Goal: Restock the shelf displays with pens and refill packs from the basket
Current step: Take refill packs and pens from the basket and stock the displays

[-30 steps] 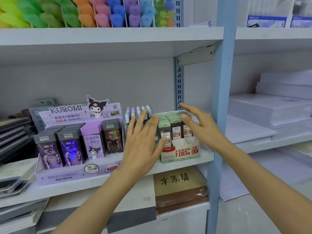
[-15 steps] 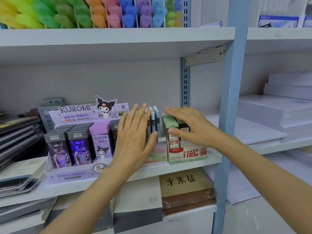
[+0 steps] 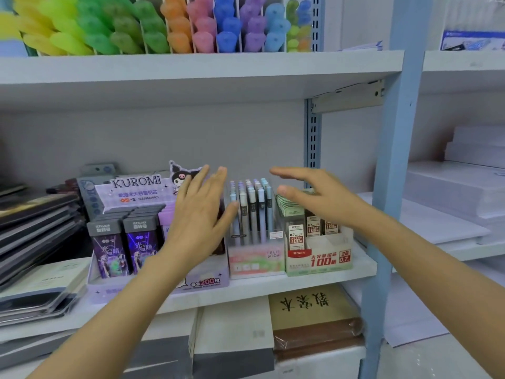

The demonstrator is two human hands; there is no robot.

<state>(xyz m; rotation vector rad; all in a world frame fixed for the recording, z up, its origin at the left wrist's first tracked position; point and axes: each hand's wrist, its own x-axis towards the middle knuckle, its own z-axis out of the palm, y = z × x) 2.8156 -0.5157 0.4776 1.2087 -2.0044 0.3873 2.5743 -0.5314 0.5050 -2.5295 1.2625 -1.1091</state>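
Three display boxes stand side by side on the middle shelf [image 3: 273, 289]. The purple Kuromi refill box [image 3: 136, 187] is on the left, a pastel pen display [image 3: 254, 212] marked Fruit Soda in the middle, and a green 0.7 lead refill box [image 3: 318, 258] on the right. My left hand [image 3: 200, 217] is flat with straight fingers in front of the Kuromi box's right end, its thumb beside the pens. My right hand [image 3: 314, 196] hovers with fingers spread just above the green box, holding nothing. No basket is in view.
Coloured pens [image 3: 164, 26] fill the upper shelf. Dark notebooks [image 3: 32, 222] pile up at the left. A blue upright post [image 3: 390, 165] bounds the bay on the right, with white paper stacks [image 3: 459, 192] beyond it. Books [image 3: 308, 313] lie on the shelf below.
My left hand slid left from in front of the pen display, which now shows fully. My right hand lifted off the green refill box and opened above it. The camera moved closer.
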